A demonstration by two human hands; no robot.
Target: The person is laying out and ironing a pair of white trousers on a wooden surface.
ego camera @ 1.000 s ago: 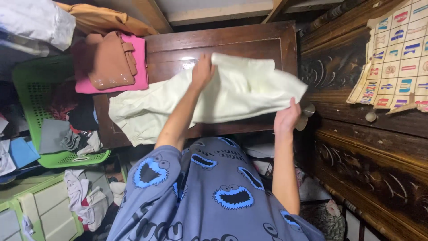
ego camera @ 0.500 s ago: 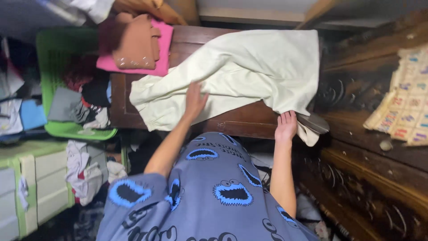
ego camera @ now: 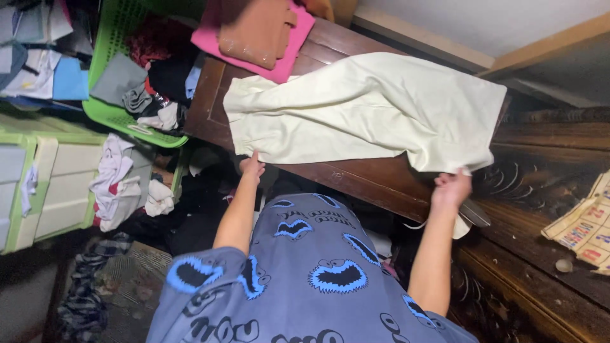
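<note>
Where the view begins at far left, pale green and cream plastic drawers [ego camera: 44,184] stand w/ white and red cloths [ego camera: 114,184] draped over the front edge. Above them sits a green laundry basket [ego camera: 117,114] holding mixed clothes: grey, white, dark, red. A blue cloth [ego camera: 68,79] lies just left of the basket. On the floor below, a dark plaid cloth [ego camera: 82,298] lies crumpled.

Next, at top centre, a folded brown garment [ego camera: 254,28] rests on a folded pink garment [ego camera: 289,60], both on the far left corner of a dark wooden table [ego camera: 362,181].

The person, seen from above in a blue-grey shirt w/ cartoon faces [ego camera: 305,273], reaches both arms fwd. The left hand [ego camera: 252,168] is at the near left edge of a pale cream garment [ego camera: 368,114], fingers curled at its hem; whether it pinches the cloth or only touches it, can't tell. The cream garment lies spread flat across the table top, reaching from beside the pink garment to the table's right end, w/ its right corner hanging over the near edge.

The right hand [ego camera: 451,189] is closed around that near right corner of the cream garment, gripping the hem at the table edge.

At far right, carved dark wooden furniture [ego camera: 546,209] runs alongside the table, and a cream sheet w/ coloured squares [ego camera: 584,225] lies on it.
</note>
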